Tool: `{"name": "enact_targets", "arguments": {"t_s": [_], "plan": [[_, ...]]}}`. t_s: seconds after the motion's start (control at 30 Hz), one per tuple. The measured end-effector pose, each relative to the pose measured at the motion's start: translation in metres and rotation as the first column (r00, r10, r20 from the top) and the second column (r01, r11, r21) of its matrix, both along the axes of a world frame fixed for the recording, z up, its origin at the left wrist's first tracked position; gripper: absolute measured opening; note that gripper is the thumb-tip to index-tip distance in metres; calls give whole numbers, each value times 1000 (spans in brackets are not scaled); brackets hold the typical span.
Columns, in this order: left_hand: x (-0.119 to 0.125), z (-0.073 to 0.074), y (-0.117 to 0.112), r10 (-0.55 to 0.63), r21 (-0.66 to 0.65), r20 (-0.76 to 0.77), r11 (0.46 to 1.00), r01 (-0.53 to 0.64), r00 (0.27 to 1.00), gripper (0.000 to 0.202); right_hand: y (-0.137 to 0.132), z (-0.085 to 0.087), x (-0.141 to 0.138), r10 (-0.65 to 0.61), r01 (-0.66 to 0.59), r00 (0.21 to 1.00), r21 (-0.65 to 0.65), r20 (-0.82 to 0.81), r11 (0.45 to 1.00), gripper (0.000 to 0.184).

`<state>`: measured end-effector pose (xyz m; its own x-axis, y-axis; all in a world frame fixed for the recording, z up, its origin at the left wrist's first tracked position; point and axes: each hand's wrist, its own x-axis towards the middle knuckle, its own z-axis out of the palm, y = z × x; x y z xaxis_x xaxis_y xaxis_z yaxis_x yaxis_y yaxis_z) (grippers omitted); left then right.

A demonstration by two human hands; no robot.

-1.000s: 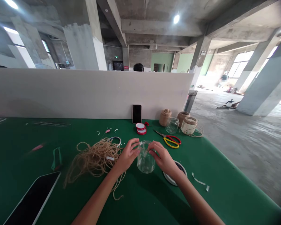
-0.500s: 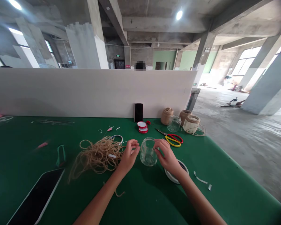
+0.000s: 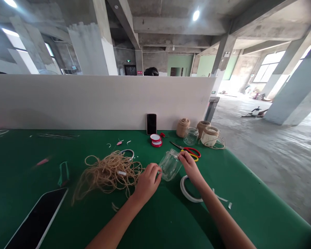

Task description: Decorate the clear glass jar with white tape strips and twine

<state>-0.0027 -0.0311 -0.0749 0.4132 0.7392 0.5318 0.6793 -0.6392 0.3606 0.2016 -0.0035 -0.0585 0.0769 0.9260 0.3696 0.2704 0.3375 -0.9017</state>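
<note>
- Glass jar (image 3: 170, 165) held tilted above the green worktop (image 3: 166, 218), gripped between both hands
- Left hand (image 3: 147, 183) closed on the jar's near end, tangled jute twine (image 3: 106, 174) just beside it
- Right hand (image 3: 189, 166) pinching the far end, red-and-yellow-handled scissors (image 3: 191, 152) just beyond

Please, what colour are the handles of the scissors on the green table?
The scissors have red and yellow handles, best seen in the head view.

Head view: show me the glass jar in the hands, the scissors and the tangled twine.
Glass jar (image 3: 170, 165), head view, on its side wall.
Scissors (image 3: 192, 151), head view, on the red handle.
Tangled twine (image 3: 109, 173), head view, on the middle of the pile.
</note>
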Motion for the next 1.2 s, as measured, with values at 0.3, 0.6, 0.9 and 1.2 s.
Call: {"name": "enact_targets", "arguments": {"t_s": [0.3, 0.6, 0.9, 1.2], "plan": [[5, 1, -2, 38, 50, -62, 998, -35, 997, 18, -1, -2, -2, -55, 56, 998, -27, 27, 998, 21], [2, 2, 3, 5, -6, -40, 1000, -5, 999, 21, 0, -3, -4, -62, 63, 998, -23, 29, 998, 20], [0, 3, 6, 4, -13, -62, 1000, -5, 998, 20, 1, -3, -3, -70, 71, 996, -36, 47, 997, 23], [0, 18, 9, 20, -90, -79, 996, -27, 997, 12, -3, 4, -9, -63, 66, 994, -28, 93, 997, 19]]}}
